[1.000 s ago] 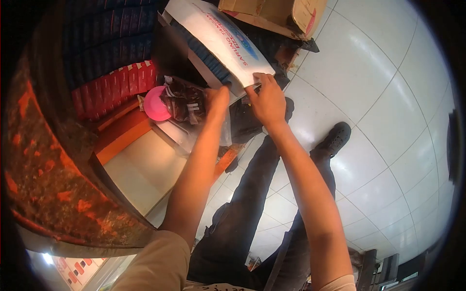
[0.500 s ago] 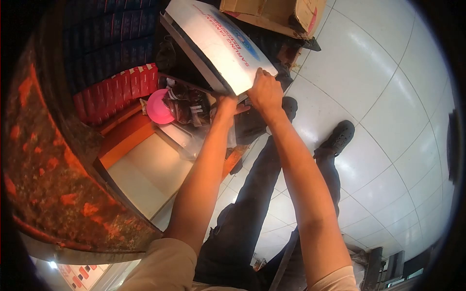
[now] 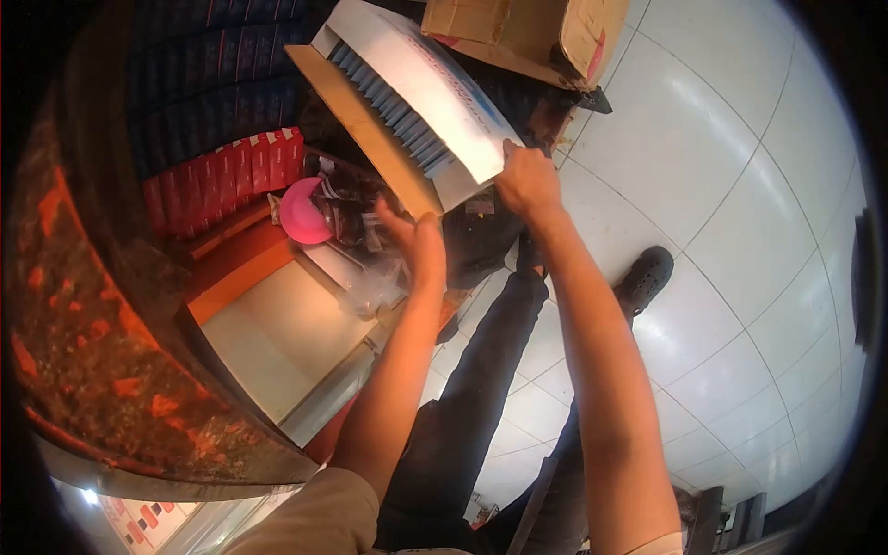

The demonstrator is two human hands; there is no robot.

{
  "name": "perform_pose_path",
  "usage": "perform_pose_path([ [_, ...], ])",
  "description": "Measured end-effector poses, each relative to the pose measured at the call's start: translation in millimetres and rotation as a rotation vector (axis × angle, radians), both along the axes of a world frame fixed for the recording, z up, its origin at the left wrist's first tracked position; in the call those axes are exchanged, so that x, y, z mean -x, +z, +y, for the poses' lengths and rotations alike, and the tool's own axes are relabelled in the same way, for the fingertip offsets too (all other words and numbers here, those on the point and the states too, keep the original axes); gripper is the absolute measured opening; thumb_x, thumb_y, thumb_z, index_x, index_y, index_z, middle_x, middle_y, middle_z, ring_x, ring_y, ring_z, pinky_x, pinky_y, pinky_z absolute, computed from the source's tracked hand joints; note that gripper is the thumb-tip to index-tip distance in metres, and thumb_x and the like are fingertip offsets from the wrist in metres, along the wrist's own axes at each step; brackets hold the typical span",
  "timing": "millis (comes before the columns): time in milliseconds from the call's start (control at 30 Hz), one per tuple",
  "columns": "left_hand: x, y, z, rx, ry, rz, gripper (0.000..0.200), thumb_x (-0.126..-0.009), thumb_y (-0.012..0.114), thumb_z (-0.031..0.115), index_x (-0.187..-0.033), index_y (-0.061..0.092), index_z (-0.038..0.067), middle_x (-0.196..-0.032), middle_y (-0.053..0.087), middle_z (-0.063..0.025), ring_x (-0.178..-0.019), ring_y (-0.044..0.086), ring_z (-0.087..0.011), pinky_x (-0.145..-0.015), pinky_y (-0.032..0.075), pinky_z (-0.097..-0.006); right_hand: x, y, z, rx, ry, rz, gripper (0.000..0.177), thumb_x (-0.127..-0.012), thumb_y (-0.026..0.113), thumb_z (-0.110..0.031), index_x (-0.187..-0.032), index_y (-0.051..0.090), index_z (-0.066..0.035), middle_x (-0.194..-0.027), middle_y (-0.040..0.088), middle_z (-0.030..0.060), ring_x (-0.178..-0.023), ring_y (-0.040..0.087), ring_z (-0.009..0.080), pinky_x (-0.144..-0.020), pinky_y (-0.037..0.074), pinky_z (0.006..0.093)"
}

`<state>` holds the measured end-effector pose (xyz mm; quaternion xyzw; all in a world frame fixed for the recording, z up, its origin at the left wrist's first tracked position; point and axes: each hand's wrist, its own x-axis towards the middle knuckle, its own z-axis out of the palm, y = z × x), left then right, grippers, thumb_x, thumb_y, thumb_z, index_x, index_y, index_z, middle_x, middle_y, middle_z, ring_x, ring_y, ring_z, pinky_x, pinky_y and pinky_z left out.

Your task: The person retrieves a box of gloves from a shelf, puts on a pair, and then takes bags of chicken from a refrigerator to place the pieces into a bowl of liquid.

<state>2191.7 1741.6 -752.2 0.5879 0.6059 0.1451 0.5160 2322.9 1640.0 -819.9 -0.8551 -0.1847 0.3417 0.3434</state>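
Observation:
A white cardboard box [image 3: 435, 79] with printed lettering is tilted in front of me at the top. Its side flap [image 3: 370, 129], brown inside, is folded out and bares a row of blue-grey packets [image 3: 393, 111]. My right hand [image 3: 529, 185] grips the near right corner of the box, fingers closed over the edge. At the near end of the flap is my left hand [image 3: 413, 240], its fingers spread and its fingertips partly behind the cardboard. It seems to touch the flap without gripping it.
Red boxes [image 3: 222, 176] and dark blue boxes [image 3: 222, 65] line the shelf at left. A pink round item [image 3: 303, 211] lies near plastic-wrapped goods. An open brown carton [image 3: 499, 28] stands beyond the box. White floor tiles [image 3: 703, 120] extend right; a mottled orange edge [image 3: 120, 351] is nearby.
The box's side flap has swung outward, showing the packets inside. My left hand has moved slightly down and left with its fingers spread; my right hand has shifted a little right and down.

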Motion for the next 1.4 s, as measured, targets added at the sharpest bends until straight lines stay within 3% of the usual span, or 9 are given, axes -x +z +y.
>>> perform_pose_path([
  [67,-33.7,31.5,-20.6,-1.025,-0.195,0.178,0.039,-0.076,0.051,-0.004,-0.115,0.053,-0.002,-0.102,0.057,-0.0176,-0.101,0.056,-0.0304,-0.087,0.051,-0.0462,7.9,14.5,-3.0,-0.007,-0.019,0.088,0.047,-0.087,0.056,-0.037,-0.110,0.062,0.003,-0.096,0.069,0.0257,-0.089,0.068,0.0422,-0.081,0.055,0.0489],
  [100,-46.5,44.5,-21.3,-1.027,-0.199,0.177,0.039,-0.076,0.051,-0.004,-0.115,0.053,-0.002,-0.102,0.057,-0.0176,-0.101,0.056,-0.0304,-0.087,0.051,-0.0462,9.1,18.0,-3.9,-0.013,-0.039,0.111,0.052,-0.088,0.054,-0.042,-0.113,0.061,0.003,-0.099,0.069,0.0261,-0.091,0.068,0.0427,-0.082,0.054,0.0495],
  [167,-65.1,64.7,-14.9,-0.987,-0.983,0.118,0.028,-0.082,0.056,0.000,-0.110,0.056,-0.002,-0.103,0.058,-0.0191,-0.098,0.058,-0.0325,-0.084,0.048,-0.0432,7.2,22.3,-4.5,-0.026,-0.063,0.128,0.056,-0.089,0.051,-0.047,-0.116,0.059,0.002,-0.101,0.068,0.0265,-0.093,0.067,0.0432,-0.083,0.054,0.0501],
  [300,-53.9,22.3,25.3,-0.703,-0.987,0.516,0.026,-0.083,0.059,0.005,-0.108,0.057,-0.002,-0.105,0.059,-0.0202,-0.092,0.060,-0.0384,-0.081,0.048,-0.0452,8.1,19.5,-10.3,-0.031,-0.132,0.247,0.064,-0.088,0.047,-0.053,-0.127,0.053,-0.003,-0.109,0.067,0.0272,-0.101,0.065,0.0447,-0.088,0.051,0.0513],
  [567,-64.7,36.9,-5.2,-0.846,-1.119,0.555,0.035,-0.087,0.065,0.024,-0.112,0.057,0.001,-0.107,0.059,-0.0180,-0.098,0.056,-0.0373,-0.084,0.043,-0.0472,13.8,-8.9,-11.3,-0.105,-0.163,0.269,0.067,-0.088,0.046,-0.052,-0.137,0.047,-0.005,-0.117,0.063,0.0281,-0.111,0.059,0.0463,-0.094,0.047,0.0512],
  [767,-48.5,52.2,-13.7,-0.798,-0.958,0.321,0.022,-0.088,0.065,0.021,-0.091,0.064,-0.001,-0.084,0.062,-0.0152,-0.081,0.059,-0.0346,-0.074,0.045,-0.0416,33.2,60.0,-7.9,-0.508,-0.718,0.766,0.110,-0.074,0.073,-0.057,-0.148,0.024,0.008,-0.154,0.016,0.0321,-0.137,0.036,0.0434,-0.090,0.056,0.0378],
  [1033,-33.4,36.6,-19.2,-0.473,-0.953,0.268,0.011,-0.082,0.060,0.009,-0.075,0.061,0.001,-0.076,0.061,-0.0154,-0.071,0.062,-0.0367,-0.062,0.048,-0.0418,23.0,52.1,-24.8,-0.328,-0.497,0.551,0.070,-0.074,0.075,-0.034,-0.132,0.056,0.000,-0.138,0.052,0.0237,-0.123,0.054,0.0356,-0.094,0.049,0.0420],
  [1167,-27.1,28.9,-19.1,-0.543,-0.944,0.251,0.010,-0.082,0.063,0.007,-0.083,0.058,-0.002,-0.084,0.062,-0.0156,-0.080,0.062,-0.0346,-0.071,0.047,-0.0386,26.2,77.5,-14.4,-0.322,-0.321,-0.055,0.059,-0.075,0.075,-0.029,-0.124,0.058,-0.001,-0.128,0.057,0.0177,-0.115,0.057,0.0347,-0.094,0.049,0.0403],
  [1400,-18.6,35.5,-33.6,-0.581,-0.868,0.247,0.023,-0.082,0.066,0.010,-0.099,0.059,-0.003,-0.097,0.059,-0.0236,-0.093,0.058,-0.0447,-0.079,0.046,-0.0470,20.6,77.4,24.8,-0.059,-0.189,-0.040,0.064,-0.070,0.082,-0.028,-0.118,0.048,-0.002,-0.119,0.052,0.0143,-0.106,0.059,0.0362,-0.078,0.058,0.0432],
])
